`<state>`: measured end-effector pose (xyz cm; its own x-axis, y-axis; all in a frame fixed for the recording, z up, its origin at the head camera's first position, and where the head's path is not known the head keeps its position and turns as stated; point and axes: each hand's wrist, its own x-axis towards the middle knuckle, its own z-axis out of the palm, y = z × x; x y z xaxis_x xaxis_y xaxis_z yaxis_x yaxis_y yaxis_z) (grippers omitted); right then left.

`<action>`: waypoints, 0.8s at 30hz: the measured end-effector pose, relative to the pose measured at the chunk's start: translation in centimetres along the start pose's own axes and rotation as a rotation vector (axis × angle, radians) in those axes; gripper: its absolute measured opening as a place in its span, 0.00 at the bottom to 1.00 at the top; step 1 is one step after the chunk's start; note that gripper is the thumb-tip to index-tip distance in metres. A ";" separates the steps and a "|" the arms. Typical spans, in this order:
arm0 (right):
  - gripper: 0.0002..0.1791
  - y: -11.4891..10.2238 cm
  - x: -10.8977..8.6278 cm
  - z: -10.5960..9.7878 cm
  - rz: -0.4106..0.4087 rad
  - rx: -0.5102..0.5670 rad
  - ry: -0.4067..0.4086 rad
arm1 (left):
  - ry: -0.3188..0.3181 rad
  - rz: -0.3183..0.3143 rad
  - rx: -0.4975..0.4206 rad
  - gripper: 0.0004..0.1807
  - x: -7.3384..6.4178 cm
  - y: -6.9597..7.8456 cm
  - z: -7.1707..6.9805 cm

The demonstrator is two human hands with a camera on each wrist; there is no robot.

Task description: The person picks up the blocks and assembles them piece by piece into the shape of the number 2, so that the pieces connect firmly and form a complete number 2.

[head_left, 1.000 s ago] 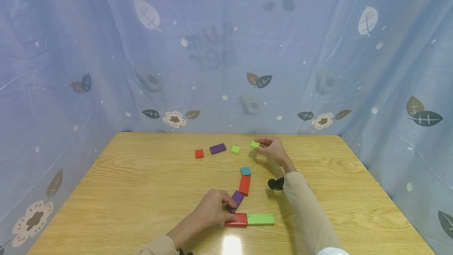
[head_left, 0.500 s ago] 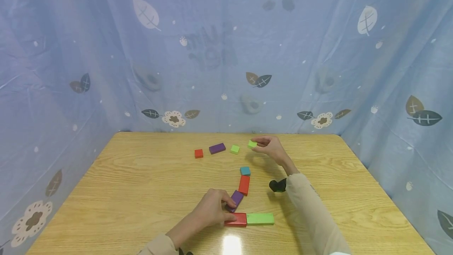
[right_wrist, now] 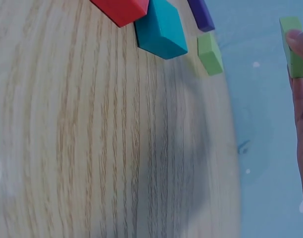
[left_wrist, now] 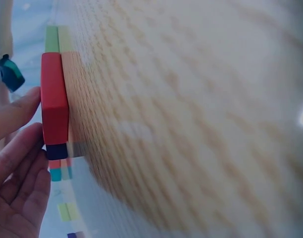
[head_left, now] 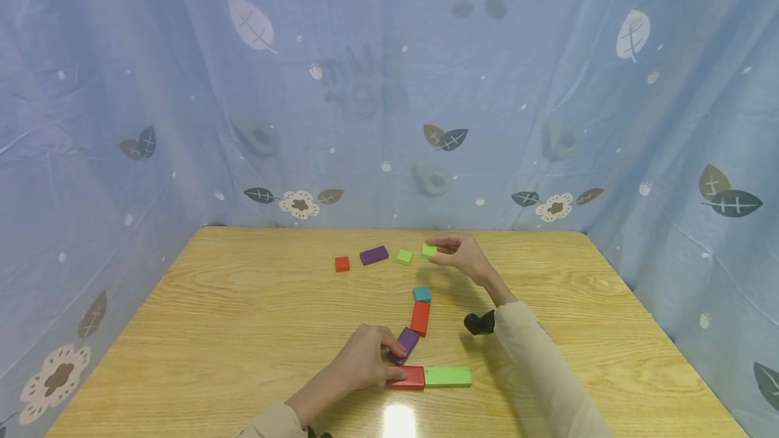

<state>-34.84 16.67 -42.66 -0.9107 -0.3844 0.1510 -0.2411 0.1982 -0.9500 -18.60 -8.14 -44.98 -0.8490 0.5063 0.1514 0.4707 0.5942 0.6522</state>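
Observation:
Between thumb and fingers, my right hand [head_left: 464,257] pinches a small light-green block [head_left: 429,250]. The right wrist view shows this light-green block [right_wrist: 293,47] raised off the table. My left hand [head_left: 364,360] lies at the near blocks, its thumb touching the long red block [head_left: 414,378] and its fingers at the slanted purple block [head_left: 408,340]. A long green block [head_left: 447,376] sits end to end with that red one. From the purple block, another red block [head_left: 420,318] and then a teal block [head_left: 422,294] run away from me.
At the back of the wooden table [head_left: 243,330] lie a small red block [head_left: 342,263], a purple block [head_left: 374,255] and a second light-green block [head_left: 404,257]. A black device [head_left: 479,322] is at the right forearm. A blue patterned curtain [head_left: 341,86] stands behind.
My right hand has moved slightly left with the light-green block, towards the other light-green one. The left hand has stayed in place.

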 end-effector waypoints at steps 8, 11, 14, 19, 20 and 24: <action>0.22 -0.7 -0.3 0.4 -0.013 -0.031 -0.060 | -0.005 -0.005 -0.007 0.12 0.0 -0.1 -0.1; 0.21 -0.6 -0.4 0.5 -0.022 -0.050 -0.100 | -0.004 -0.006 -0.010 0.12 0.0 0.0 -0.2; 0.21 -0.3 -0.4 0.6 -0.026 -0.072 -0.127 | -0.003 -0.004 -0.010 0.12 0.0 0.1 -0.2; 0.19 0.2 -0.5 0.6 -0.026 -0.111 -0.157 | -0.006 -0.001 -0.008 0.13 0.0 0.2 -0.2; 0.18 0.3 -0.5 0.6 -0.029 -0.122 -0.170 | -0.007 -0.001 -0.008 0.13 0.0 0.2 -0.1; 0.17 0.4 -0.2 0.9 -0.054 -0.166 -0.241 | -0.005 0.003 -0.001 0.13 0.1 0.1 -0.1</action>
<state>-34.43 16.03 -43.33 -0.7938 -0.5977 0.1122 -0.3571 0.3089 -0.8815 -18.67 -8.12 -44.85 -0.8462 0.5115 0.1496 0.4732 0.5920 0.6524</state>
